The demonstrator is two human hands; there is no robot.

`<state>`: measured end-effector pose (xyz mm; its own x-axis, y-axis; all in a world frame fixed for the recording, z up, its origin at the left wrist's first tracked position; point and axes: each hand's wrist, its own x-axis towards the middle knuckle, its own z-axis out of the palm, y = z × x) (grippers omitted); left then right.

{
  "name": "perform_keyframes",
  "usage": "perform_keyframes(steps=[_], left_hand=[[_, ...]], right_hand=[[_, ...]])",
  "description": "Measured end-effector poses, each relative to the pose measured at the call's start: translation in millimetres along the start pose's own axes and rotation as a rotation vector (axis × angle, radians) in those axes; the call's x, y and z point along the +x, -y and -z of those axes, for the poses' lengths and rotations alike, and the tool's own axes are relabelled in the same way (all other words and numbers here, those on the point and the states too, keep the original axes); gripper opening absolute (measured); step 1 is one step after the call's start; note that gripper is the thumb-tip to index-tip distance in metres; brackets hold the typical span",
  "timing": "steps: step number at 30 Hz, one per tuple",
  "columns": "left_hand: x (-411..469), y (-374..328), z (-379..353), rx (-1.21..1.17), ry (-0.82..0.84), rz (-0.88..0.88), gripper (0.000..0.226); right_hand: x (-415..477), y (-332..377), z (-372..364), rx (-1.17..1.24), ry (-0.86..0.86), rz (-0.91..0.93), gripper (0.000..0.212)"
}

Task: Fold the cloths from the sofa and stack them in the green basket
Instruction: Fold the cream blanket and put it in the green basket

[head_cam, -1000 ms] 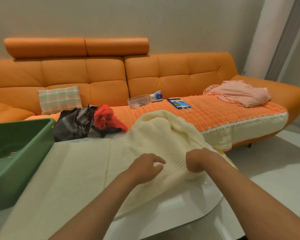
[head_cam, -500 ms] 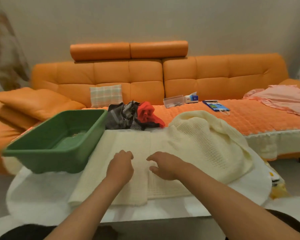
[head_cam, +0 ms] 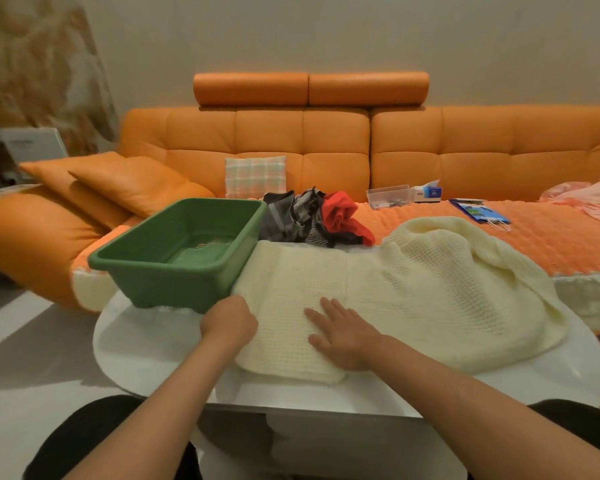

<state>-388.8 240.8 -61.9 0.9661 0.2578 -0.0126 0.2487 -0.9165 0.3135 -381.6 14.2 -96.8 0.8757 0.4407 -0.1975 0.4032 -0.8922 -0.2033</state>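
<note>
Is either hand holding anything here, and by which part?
The left hand seems to grip the cream cloth at its left edge, beside the green basket, though its fingers are hidden. The right hand lies flat on it, holding nothing.

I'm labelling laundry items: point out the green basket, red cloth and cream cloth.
green basket [head_cam: 174,289], head view, front wall.
red cloth [head_cam: 340,211], head view, bunched middle.
cream cloth [head_cam: 413,282], head view, its flat middle.
</note>
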Motion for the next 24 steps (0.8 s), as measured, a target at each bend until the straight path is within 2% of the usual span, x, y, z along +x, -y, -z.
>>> perform_keyframes(steps=[3, 8, 10, 12, 14, 17, 19, 22, 23, 24], left_hand=[[4.6, -35.4, 13.6, -0.218, -0.015, -0.112, 0.034], [3.4, -129.0, 42.5, -0.693, 0.113, -0.271, 0.030], [-4.9, -168.4, 43.7, -0.729, 0.182, -0.363, 0.033], [-18.5, -201.7, 34.1, -0.702, 0.299, -0.491, 0.034], [-31.6, -223.1, 16.8, -0.688, 0.474, -0.576, 0.031], [-38.3, -231.6, -13.5, -0.649, 0.682, -0.570, 0.027], [-34.5, -223.3, -30.8, -0.561, 0.593, -0.587, 0.029], [-26.9, -200.2, -43.3, -0.334, 0.291, -0.672, 0.028], [-26.2, -191.4, -44.9, -0.309, 0.274, -0.701, 0.024], [-26.2, -183.3, -46.8, -0.275, 0.309, -0.728, 0.028]], right_hand=[[-6.8, -6.7, 18.6, 0.297, -0.047, -0.023, 0.060], [-33.5, -35.4, 74.8, 0.978, -0.282, -0.154, 0.039], [-50.7, -53.8, 92.8, 1.190, -0.343, -0.216, 0.040], [-66.2, -77.1, 102.0, 1.286, -0.352, -0.286, 0.048], [-77.2, -98.1, 104.2, 1.251, -0.323, -0.385, 0.054], [-87.4, -124.8, 94.3, 1.058, -0.248, -0.541, 0.042], [-89.9, -137.7, 82.7, 0.798, -0.162, -0.632, 0.030], [-91.5, -143.9, 73.8, 0.550, -0.103, -0.712, 0.051], [-91.9, -144.0, 74.3, 0.538, -0.139, -0.699, 0.055], [-92.9, -144.4, 75.4, 0.545, -0.181, -0.693, 0.059]])
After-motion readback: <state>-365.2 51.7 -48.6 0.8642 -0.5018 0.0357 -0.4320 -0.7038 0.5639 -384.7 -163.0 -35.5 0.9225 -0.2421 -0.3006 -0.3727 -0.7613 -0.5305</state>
